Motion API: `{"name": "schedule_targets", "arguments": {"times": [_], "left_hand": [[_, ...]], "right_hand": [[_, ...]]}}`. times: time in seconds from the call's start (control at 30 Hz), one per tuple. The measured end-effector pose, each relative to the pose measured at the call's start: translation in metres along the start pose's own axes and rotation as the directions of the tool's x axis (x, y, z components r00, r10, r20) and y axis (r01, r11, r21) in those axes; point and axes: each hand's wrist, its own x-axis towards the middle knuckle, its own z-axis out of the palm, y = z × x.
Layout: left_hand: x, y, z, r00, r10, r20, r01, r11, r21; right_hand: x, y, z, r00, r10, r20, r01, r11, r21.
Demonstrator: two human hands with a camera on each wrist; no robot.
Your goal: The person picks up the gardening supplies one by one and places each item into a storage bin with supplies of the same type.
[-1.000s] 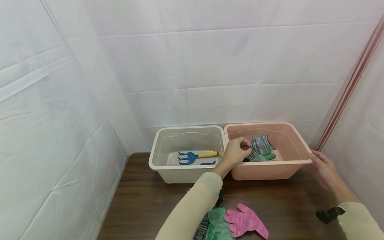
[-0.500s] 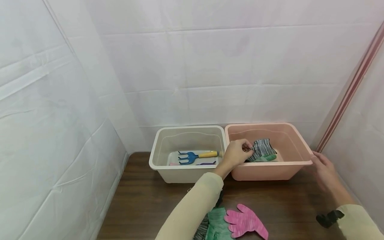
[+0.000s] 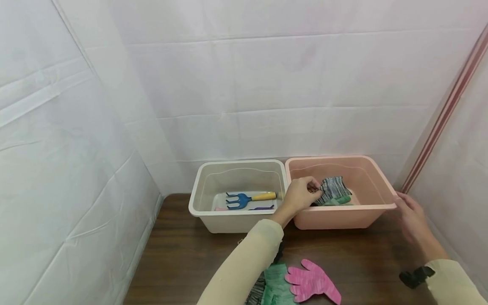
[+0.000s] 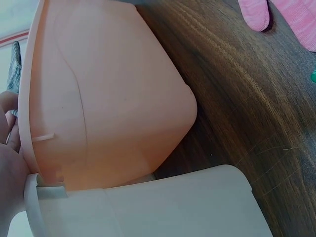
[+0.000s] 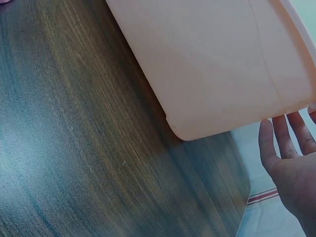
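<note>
In the head view my left hand (image 3: 300, 195) reaches over the near rim of the pink bin (image 3: 335, 218). Its thumb and fingers pinch the edge of a grey-and-black knit glove (image 3: 333, 189) in that bin. A green glove (image 3: 339, 200) lies partly under the grey one. My right hand (image 3: 413, 218) holds the bin's right end at the rim; the right wrist view shows its fingers (image 5: 284, 136) against the end wall under the rim. From the left wrist camera, the bin wall hides most of the gloves.
A white bin (image 3: 228, 220) stands against the pink one, holding a blue hand fork (image 3: 240, 201) with a yellow handle and a purple tool (image 3: 263, 208). On the wooden table (image 3: 183, 254) lie a pink glove (image 3: 312, 281), a green glove (image 3: 277, 284) and a dark striped glove (image 3: 256, 292).
The grey-and-black glove has come down slightly in the pink bin with my left hand and covers more of the green glove. My right hand keeps its place on the rim.
</note>
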Motion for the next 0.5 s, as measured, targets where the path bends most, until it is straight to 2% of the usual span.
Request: {"name": "schedule_targets", "arguments": {"times": [0.13, 0.5], "left_hand": [[0.0006, -0.0010, -0.0008, 1.000, 0.002, -0.013, -0.002, 1.000, -0.004], [-0.0007, -0.0006, 0.0003, 0.999, -0.003, -0.032, 0.003, 1.000, -0.010]], "right_hand": [[0.0000, 0.0007, 0.0023, 1.000, 0.016, -0.016, -0.017, 0.998, -0.053], [0.0000, 0.0069, 0.0004, 1.000, -0.021, -0.014, 0.021, 1.000, -0.010]]}}
